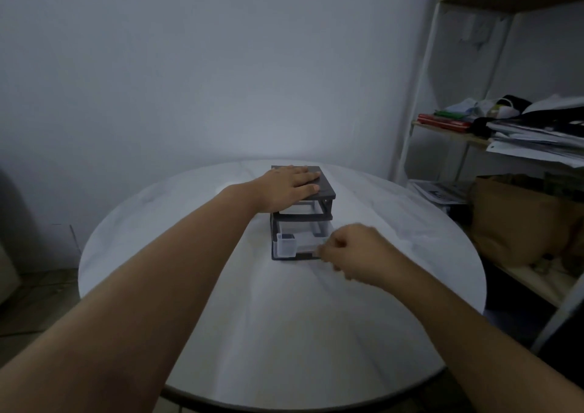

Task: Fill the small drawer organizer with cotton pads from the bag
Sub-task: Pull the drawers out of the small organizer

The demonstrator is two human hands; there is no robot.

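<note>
Dark grey plastic frames the small drawer organizer (326,190), which stands upright on the far half of my round white bench (284,333), a little right of its middle. My left hand (286,185) lies flat on the organizer's lid, fingers straight and together, palm down, covering the lid's left part and leaving its right edge bare.

Below the lid, the upper level sits in the frame. The lower drawer (303,243), clear and pale, stands pulled out toward me past the front of the frame. A small clear divider box occupies its front left corner; what else lies inside I cannot tell, as the light is dim.

My right hand (357,251) is at the drawer's front right corner, fingers curled, thumb and fingertips pinching the front edge. The hand is slightly blurred. Both forearms are bare and reach in from the near edge of the bench.

Behind the bench rises a plain pale wall (189,65). To the right stands a white metal shelf rack (423,96) with wooden boards, carrying stacked papers (531,141), folded cloth and a red flat item (442,124). On the board below sits a brown paper bag (512,220).
</note>
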